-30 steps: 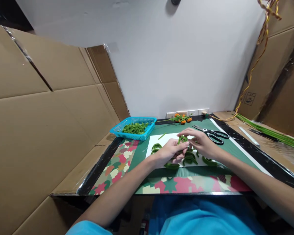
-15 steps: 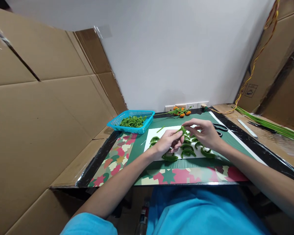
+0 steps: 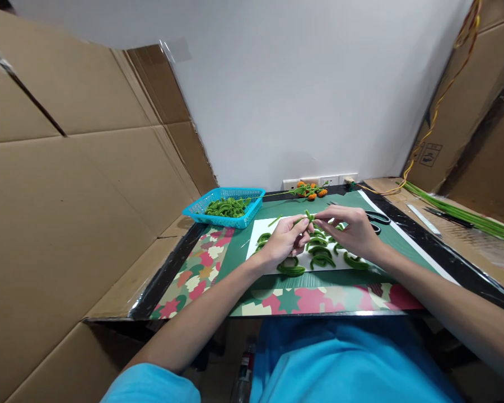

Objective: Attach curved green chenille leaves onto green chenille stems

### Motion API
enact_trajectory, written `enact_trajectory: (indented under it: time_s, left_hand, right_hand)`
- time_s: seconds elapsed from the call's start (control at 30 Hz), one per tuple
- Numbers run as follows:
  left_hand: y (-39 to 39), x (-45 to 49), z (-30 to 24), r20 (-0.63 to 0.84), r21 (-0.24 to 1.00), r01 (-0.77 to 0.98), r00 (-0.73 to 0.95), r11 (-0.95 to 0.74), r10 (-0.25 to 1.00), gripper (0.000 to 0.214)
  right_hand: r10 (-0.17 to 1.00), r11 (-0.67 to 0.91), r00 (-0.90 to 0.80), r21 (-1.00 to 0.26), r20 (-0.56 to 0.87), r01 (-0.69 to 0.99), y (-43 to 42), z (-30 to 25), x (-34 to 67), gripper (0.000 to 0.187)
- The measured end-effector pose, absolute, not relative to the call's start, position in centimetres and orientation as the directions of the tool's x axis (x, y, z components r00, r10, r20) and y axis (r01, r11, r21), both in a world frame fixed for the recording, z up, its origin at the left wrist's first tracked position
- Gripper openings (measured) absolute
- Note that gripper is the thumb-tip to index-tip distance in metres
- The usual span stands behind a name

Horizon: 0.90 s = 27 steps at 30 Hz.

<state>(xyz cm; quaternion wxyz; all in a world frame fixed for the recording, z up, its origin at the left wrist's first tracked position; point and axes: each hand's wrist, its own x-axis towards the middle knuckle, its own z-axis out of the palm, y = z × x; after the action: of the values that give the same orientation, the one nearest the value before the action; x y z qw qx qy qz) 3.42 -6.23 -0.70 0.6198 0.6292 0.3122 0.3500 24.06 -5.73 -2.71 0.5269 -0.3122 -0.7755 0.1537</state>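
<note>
Both of my hands meet above a white sheet (image 3: pixel 264 230) on the green mat. My left hand (image 3: pixel 284 240) and my right hand (image 3: pixel 349 230) each pinch one end of a small green pipe-cleaner piece (image 3: pixel 309 216), held just above the sheet. Several curved green pipe-cleaner pieces (image 3: pixel 319 258) lie on the sheet below and between my hands. One thicker bent piece (image 3: pixel 291 269) rests at the sheet's near edge, under my left wrist.
A blue basket (image 3: pixel 201 210) of green pieces stands at the back left. An orange-and-green sprig (image 3: pixel 311 191) lies by the wall sockets. Black scissors (image 3: pixel 380 218) sit behind my right hand. Long green stems (image 3: pixel 457 214) and a ruler (image 3: pixel 423 219) lie on the right. Cardboard walls flank both sides.
My hands have risen slightly off the sheet with the green piece pinched between them. The camera tilted down a little early on, then held steady.
</note>
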Motion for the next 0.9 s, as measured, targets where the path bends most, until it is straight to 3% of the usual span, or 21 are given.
enact_trajectory:
  time_s: [0.23,0.53,0.8,0.9]
  left_hand:
    - [-6.27,3.61,-0.83,0.125,0.991,-0.029,0.505,-0.127,0.854,0.045]
    - [-5.92,3.60,-1.10,0.114,0.993,-0.073,0.499,-0.090,0.859,0.042]
    - [-5.96,3.24,-0.50,0.084,0.994,-0.099,0.514,-0.038,0.854,0.045]
    - [-5.70,2.97,-0.56,0.098,0.993,-0.103,0.516,-0.052,0.851,0.043]
  right_hand:
    - [0.629,0.766,-0.243,-0.534,0.739,0.359,-5.86,-3.28,23.95,0.021]
    - [0.593,0.771,-0.233,-0.460,0.771,0.440,-5.70,-3.24,23.84,0.021]
    - [0.540,0.832,-0.279,-0.453,0.794,0.322,-5.62,-2.86,24.10,0.020]
    - [0.473,0.862,-0.278,-0.373,0.836,0.345,-5.26,-2.93,24.42,0.016]
